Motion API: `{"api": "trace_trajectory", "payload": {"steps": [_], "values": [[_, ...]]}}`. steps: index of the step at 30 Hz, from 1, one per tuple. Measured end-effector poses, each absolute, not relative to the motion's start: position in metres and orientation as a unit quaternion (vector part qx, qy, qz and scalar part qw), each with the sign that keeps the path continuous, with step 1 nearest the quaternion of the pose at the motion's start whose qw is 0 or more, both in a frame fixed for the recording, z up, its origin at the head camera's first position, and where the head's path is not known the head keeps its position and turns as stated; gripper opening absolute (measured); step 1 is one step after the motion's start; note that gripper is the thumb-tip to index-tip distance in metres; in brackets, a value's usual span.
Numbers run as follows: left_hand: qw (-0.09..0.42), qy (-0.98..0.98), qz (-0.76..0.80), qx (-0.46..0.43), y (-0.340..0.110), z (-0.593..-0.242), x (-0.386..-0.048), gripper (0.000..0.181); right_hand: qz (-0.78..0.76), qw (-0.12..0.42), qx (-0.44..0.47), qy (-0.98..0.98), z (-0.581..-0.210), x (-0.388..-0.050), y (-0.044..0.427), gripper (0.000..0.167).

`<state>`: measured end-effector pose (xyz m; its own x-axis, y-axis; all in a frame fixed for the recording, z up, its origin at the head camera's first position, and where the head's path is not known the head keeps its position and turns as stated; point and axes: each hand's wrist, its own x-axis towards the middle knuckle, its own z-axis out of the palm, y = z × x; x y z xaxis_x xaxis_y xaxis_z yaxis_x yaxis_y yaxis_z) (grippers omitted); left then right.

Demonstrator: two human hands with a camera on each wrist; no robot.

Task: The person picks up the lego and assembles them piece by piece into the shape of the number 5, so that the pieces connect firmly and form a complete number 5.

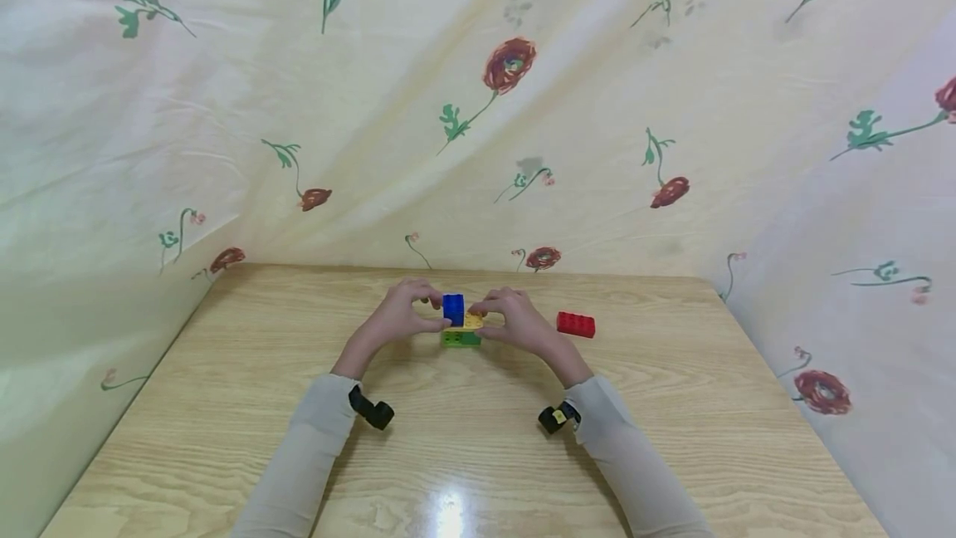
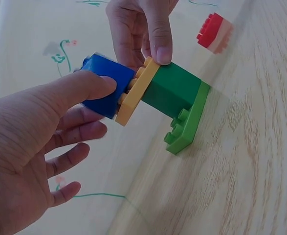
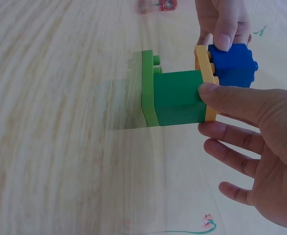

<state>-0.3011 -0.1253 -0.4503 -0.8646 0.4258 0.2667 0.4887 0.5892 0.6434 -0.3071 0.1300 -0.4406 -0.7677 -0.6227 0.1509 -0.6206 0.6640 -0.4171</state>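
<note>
A stack of bricks stands on the table: a flat light green brick (image 2: 185,134) at the bottom, a dark green block (image 3: 178,99) on it, a flat yellow brick (image 2: 133,95) above, and a blue block (image 1: 453,310) on top at the left side. My left hand (image 1: 403,315) pinches the blue block between thumb and fingers, its other fingers loosely spread. With thumb and fingers, my right hand (image 1: 517,322) grips the yellow brick at its right end, the thumb also touching the dark green block's edge in the right wrist view.
A red brick (image 1: 576,325) lies on the wooden table (image 1: 463,455) to the right of my right hand. Behind the table's back edge hangs a pale cloth (image 1: 388,106) with red flowers, which also runs along both sides.
</note>
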Motion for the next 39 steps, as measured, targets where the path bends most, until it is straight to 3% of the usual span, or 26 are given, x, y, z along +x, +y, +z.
{"api": "trace_trajectory", "payload": {"steps": [23,39], "values": [[0.02,-0.893,-0.383,-0.234,-0.1244,-0.4492,-0.3022,0.027,-0.227,-0.004,-0.352,0.908,-0.4403,-0.3095,0.1314,0.033],[0.031,-0.888,-0.387,-0.246,-0.1216,-0.4495,-0.3017,0.026,-0.228,-0.01,-0.353,0.908,-0.4405,-0.3073,0.13,0.033]]}}
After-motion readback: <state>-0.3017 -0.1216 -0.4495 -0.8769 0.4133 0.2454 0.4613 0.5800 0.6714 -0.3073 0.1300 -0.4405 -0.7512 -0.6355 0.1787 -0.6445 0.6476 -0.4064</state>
